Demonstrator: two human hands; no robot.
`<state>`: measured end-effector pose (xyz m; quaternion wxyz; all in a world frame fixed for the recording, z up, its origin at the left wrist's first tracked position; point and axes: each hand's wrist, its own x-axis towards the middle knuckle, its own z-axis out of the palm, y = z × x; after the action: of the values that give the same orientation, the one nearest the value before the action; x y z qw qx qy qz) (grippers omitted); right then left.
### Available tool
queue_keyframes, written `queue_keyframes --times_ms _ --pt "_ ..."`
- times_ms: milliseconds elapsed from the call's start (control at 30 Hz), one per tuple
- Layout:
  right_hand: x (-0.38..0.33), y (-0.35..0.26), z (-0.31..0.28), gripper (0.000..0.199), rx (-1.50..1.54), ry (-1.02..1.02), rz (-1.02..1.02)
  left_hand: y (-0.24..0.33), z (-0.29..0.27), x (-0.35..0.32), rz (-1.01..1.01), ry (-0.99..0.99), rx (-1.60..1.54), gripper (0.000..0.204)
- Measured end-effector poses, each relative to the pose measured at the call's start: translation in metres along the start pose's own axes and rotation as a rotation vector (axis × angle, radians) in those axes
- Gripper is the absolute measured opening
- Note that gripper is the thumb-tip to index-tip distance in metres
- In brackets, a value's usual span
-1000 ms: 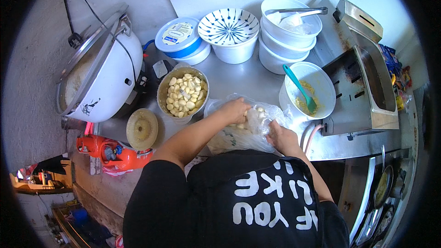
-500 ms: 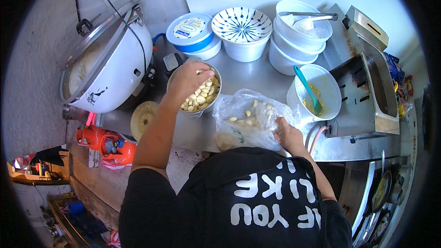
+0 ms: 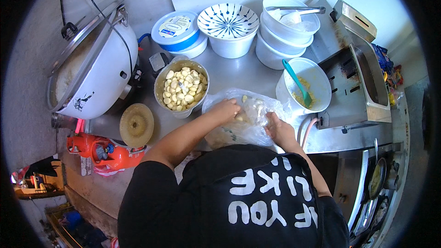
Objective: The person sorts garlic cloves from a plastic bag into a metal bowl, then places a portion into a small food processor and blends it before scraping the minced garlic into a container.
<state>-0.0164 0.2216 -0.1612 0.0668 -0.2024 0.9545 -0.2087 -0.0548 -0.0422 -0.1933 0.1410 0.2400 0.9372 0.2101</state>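
Observation:
A clear plastic bag (image 3: pixel 250 121) of pale peeled cloves lies on the steel counter (image 3: pixel 239 71) in front of me. My left hand (image 3: pixel 225 109) reaches into the bag's mouth, fingers curled among the cloves; whether it grips any is hidden. My right hand (image 3: pixel 279 131) holds the bag's right edge. Just left of the bag stands a round metal bowl (image 3: pixel 181 87) heaped with the same pale cloves.
A big white rice cooker (image 3: pixel 92 64) with its lid ajar stands at left. Behind are a blue-lidded tub (image 3: pixel 177 30), a patterned bowl (image 3: pixel 228 23), stacked white bowls (image 3: pixel 287 27) and a white cup with a teal spoon (image 3: pixel 303 85). A steel griddle (image 3: pixel 356 80) is at right, an orange gas canister (image 3: pixel 105 149) below left.
My left hand has come back from the metal bowl to the bag and is inside its mouth. My right hand has stayed on the bag.

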Motion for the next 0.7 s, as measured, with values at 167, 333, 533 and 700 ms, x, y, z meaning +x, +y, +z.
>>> queue_keyframes --times_ms 167,333,533,700 --pt "-0.002 0.001 0.000 0.045 -0.009 -0.003 0.015 -0.010 -0.003 -0.027 0.068 0.096 0.212 0.016" --pt "0.000 -0.002 -0.002 0.048 0.013 -0.044 0.027 -0.011 -0.007 -0.045 0.045 -0.055 0.070 0.022" --pt "0.009 -0.005 -0.003 0.048 -0.030 -0.057 0.045 -0.012 -0.012 -0.028 0.063 -0.136 0.118 0.026" --pt "0.012 -0.004 -0.002 0.047 -0.027 -0.055 0.027 -0.026 0.005 -0.030 -0.028 -0.123 0.062 0.028"
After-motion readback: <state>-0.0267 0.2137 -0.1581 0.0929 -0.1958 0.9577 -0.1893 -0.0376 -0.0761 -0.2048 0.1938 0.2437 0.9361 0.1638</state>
